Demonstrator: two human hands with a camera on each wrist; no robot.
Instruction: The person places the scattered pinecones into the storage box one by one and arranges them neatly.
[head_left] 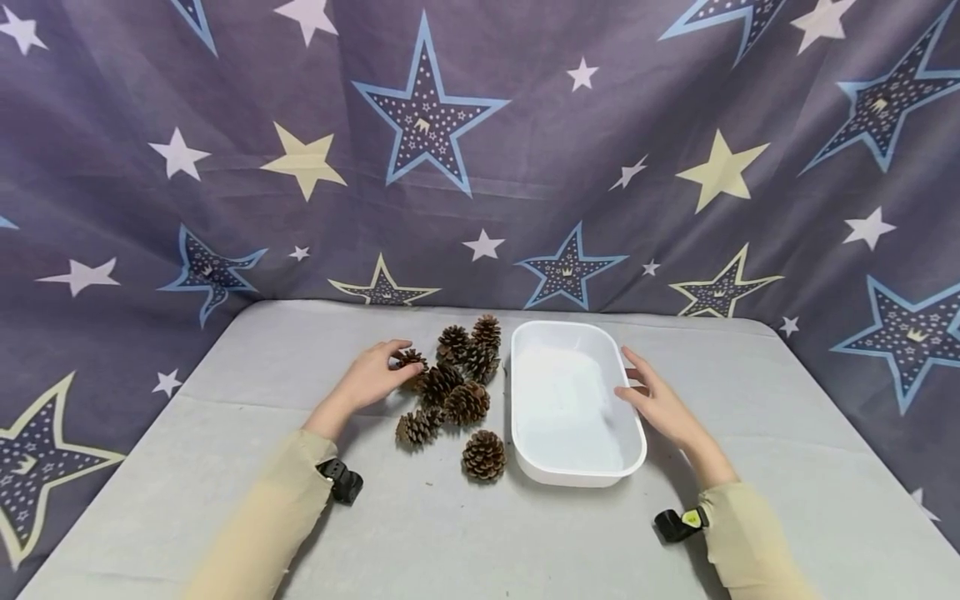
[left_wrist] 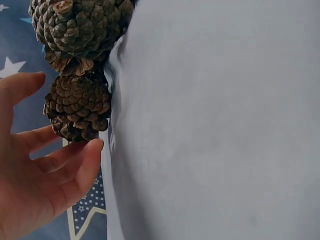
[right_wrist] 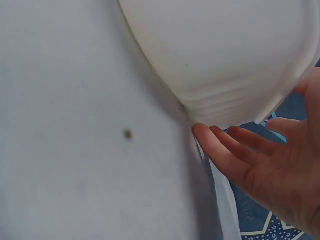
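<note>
My left hand (head_left: 372,377) is at the left side of a cluster of brown pine cones (head_left: 467,403). Its fingers curve about the leftmost pine cone (left_wrist: 79,107); in the left wrist view the fingertips touch or nearly touch its lower side, while the thumb stands apart from it. To the right of the cones stands a white rectangular box (head_left: 573,400) with rounded corners and nothing inside. My right hand (head_left: 660,406) holds the box's right side, thumb over the rim and fingers (right_wrist: 220,150) along the outer wall.
A single pine cone (head_left: 483,456) lies nearer the front, close to the box's left wall. Pale grey cloth (head_left: 480,550) covers the table. Behind and at both sides hangs a purple-grey curtain (head_left: 517,150) with stars. Each sleeve has a black wrist device at its cuff.
</note>
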